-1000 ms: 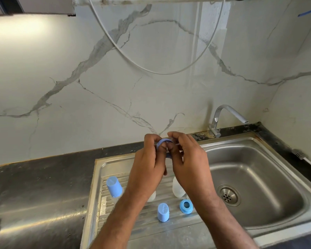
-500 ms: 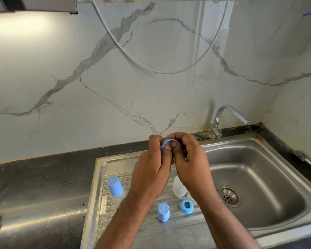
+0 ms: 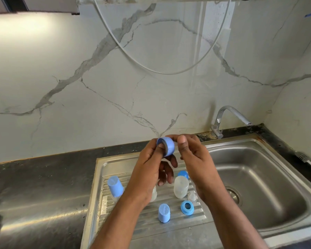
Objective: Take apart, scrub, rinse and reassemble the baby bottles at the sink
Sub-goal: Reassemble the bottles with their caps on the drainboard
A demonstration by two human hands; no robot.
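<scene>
My left hand (image 3: 151, 164) holds a blue bottle collar ring (image 3: 166, 146) above the drainboard, thumb inside its opening. My right hand (image 3: 194, 155) is beside the ring with its thumb raised and fingertips at the ring's top edge. Below on the ribbed drainboard (image 3: 144, 223) stand a capped blue bottle (image 3: 115, 186), a clear bottle body (image 3: 181, 187), a loose blue cap (image 3: 163, 212), another blue collar ring (image 3: 187, 207) and a clear teat (image 3: 192, 196). A second clear bottle (image 3: 153, 194) is mostly hidden behind my left wrist.
The steel sink basin (image 3: 269, 177) with its drain (image 3: 233, 194) lies to the right, the tap (image 3: 228, 117) at its back edge. Dark countertop (image 3: 43, 177) runs to the left. A marble wall stands behind, with a white cable (image 3: 160, 71) hanging in a loop.
My hands have drawn apart slightly. The blue ring has turned in my left hand so its side and opening now show, and my right thumb has come off it.
</scene>
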